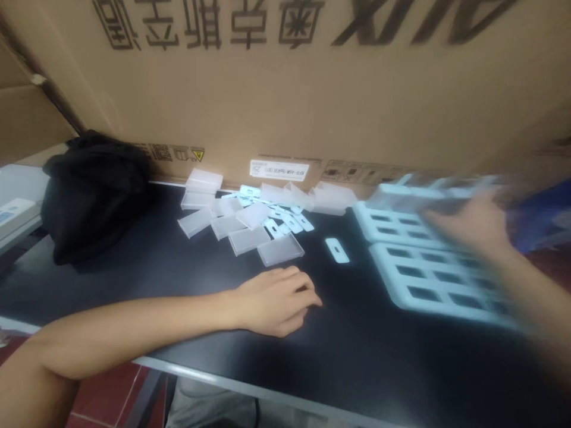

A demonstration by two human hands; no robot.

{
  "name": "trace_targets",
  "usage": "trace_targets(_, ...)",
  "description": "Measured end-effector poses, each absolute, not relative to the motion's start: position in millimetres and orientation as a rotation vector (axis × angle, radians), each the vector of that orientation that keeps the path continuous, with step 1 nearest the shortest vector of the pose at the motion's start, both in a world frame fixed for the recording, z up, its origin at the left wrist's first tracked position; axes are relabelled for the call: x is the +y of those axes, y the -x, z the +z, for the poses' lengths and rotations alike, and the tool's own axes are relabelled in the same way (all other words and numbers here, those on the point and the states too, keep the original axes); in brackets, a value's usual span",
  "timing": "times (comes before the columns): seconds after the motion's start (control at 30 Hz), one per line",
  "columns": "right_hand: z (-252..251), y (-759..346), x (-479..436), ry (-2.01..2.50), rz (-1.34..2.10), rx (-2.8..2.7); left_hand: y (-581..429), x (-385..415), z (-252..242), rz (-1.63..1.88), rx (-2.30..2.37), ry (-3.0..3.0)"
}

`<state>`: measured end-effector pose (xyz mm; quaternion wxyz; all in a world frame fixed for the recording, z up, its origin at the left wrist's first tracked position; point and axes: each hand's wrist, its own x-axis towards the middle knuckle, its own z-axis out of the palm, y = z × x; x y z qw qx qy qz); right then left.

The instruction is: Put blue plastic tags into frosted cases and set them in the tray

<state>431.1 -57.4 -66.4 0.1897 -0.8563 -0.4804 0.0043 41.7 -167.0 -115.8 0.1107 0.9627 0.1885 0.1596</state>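
Black bench (pixel 357 345) runs under a big cardboard box (pixel 285 107). Right hand (pixel 473 229) is blurry on a white tray (pixel 414 195), held over two more trays (pixel 428 279); I cannot tell its grip. Left hand (pixel 276 300) lies flat, fingers loosely bent, holding nothing. It looks like tray moving, which needs a steady hold. One small piece (pixel 337 250) lies between the hands. Clear cases (pixel 243 223) and a black bag (pixel 93 196) sit further left, not in the way.
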Motion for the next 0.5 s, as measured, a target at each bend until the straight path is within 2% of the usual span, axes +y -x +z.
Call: trace_targets(0.5, -87, -447, -44, 2.519, 0.045, -1.398, -42, -169, -112, 0.442, 0.576, -2.849)
